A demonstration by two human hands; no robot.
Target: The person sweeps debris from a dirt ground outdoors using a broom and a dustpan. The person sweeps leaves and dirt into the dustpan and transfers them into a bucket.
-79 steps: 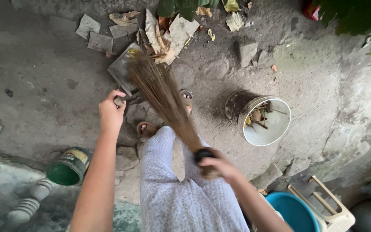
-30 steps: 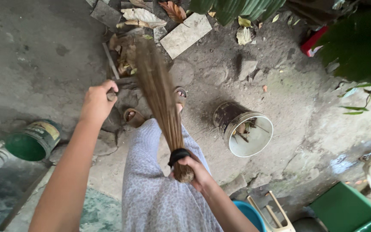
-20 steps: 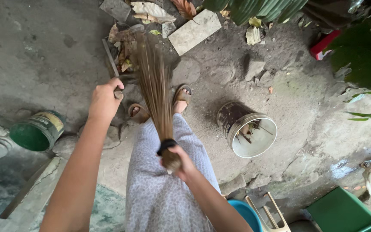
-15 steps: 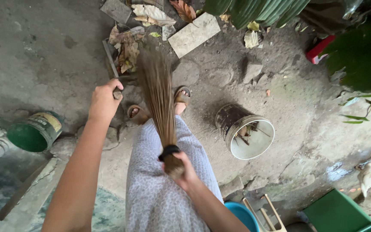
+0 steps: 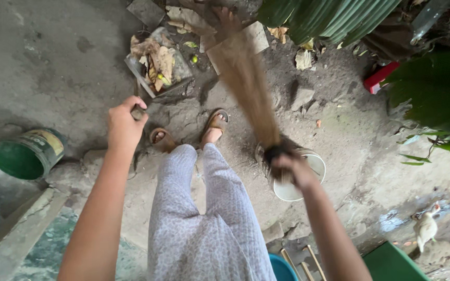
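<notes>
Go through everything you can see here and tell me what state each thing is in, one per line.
Left hand: closed on the dustpan's handle.
Right hand: closed on the broom's bound end.
Stick broom: raised, bristles blurred, pointing away.
Dustpan: on the ground, loaded with dry leaves.
White bucket: open, partly hidden by the right hand.
Green bucket: tipped on its side, open.
Sandals: on both feet.

One stick broom [image 5: 246, 83], one dustpan [image 5: 158, 68], two buckets: green [image 5: 24, 154], white [image 5: 298, 177]; two sandals [image 5: 215, 122].
</notes>
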